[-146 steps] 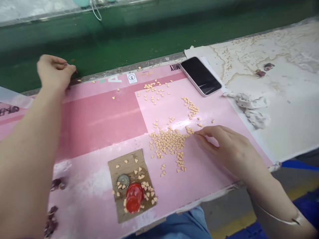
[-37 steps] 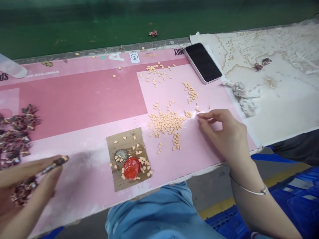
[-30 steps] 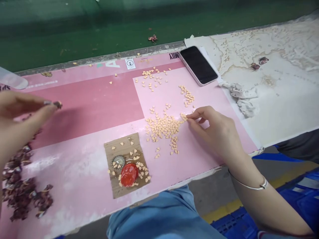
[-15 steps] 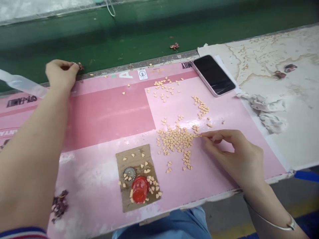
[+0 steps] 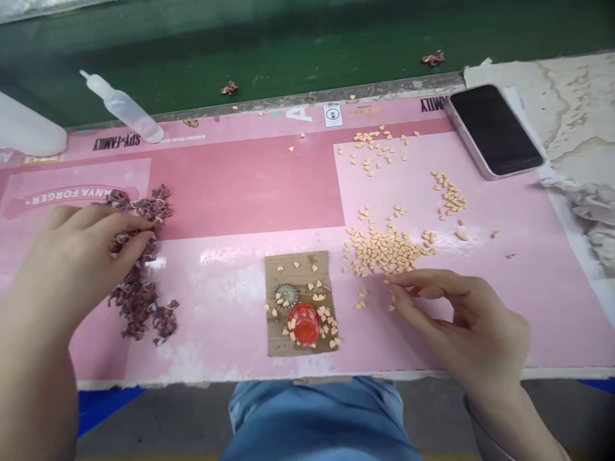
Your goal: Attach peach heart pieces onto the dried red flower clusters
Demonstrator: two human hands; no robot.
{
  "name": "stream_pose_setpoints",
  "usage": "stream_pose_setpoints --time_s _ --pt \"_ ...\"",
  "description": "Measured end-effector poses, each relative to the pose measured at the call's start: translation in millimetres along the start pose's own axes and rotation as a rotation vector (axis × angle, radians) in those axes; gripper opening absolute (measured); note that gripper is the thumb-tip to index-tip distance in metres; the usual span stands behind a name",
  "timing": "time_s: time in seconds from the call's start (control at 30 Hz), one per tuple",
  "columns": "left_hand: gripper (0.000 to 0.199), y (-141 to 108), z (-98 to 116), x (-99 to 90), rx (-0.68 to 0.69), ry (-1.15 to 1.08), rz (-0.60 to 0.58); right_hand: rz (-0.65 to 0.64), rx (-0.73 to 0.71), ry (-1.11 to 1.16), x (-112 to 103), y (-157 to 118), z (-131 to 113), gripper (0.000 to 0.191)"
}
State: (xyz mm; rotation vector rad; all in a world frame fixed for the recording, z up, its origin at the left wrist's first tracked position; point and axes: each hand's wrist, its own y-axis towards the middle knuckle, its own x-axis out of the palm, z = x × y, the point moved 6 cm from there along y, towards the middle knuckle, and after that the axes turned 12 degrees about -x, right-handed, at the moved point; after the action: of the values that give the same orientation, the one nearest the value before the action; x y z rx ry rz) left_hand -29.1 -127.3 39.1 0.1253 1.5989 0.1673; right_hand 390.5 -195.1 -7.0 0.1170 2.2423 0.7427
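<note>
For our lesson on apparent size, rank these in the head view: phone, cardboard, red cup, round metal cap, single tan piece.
Largest to smallest:
1. Cardboard and phone: too alike, at different distances, to rank
2. Red cup
3. Round metal cap
4. Single tan piece

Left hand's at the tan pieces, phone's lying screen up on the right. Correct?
No: in the head view the left hand is at the dark clumps; the tan pieces are by the right hand. The phone does lie screen up on the right.
</note>
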Motion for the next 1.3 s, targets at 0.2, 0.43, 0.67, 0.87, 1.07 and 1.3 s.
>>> stream_pose_setpoints --time_s 0.2,0.43,0.67,0.87,1.07,1.3 --pt "0.031 -58 4 4.8 0.077 -0.036 0.056 -0.081 -0.075 0.065 18 10 -22 0.013" --pt "0.017 -75 32 13.8 0.152 -0.355 -0.013 -0.191 -0.133 0.125 37 7 -38 0.017" --pt "0.021 -76 29 23.2 0.145 -0.397 -0.051 -0.194 -0.214 0.105 48 8 -47 0.023" --pt "0.029 -73 33 20.3 0.197 -0.344 -0.054 -0.22 -0.262 0.095 47 7 -48 0.025" --pt "0.024 -72 29 21.0 0.126 -0.399 -0.074 -0.229 -0.225 0.082 46 7 -48 0.023" --pt "0.02 -85 13 28.9 -0.07 -0.401 -0.2 -0.157 -0.11 0.139 39 9 -46 0.018"
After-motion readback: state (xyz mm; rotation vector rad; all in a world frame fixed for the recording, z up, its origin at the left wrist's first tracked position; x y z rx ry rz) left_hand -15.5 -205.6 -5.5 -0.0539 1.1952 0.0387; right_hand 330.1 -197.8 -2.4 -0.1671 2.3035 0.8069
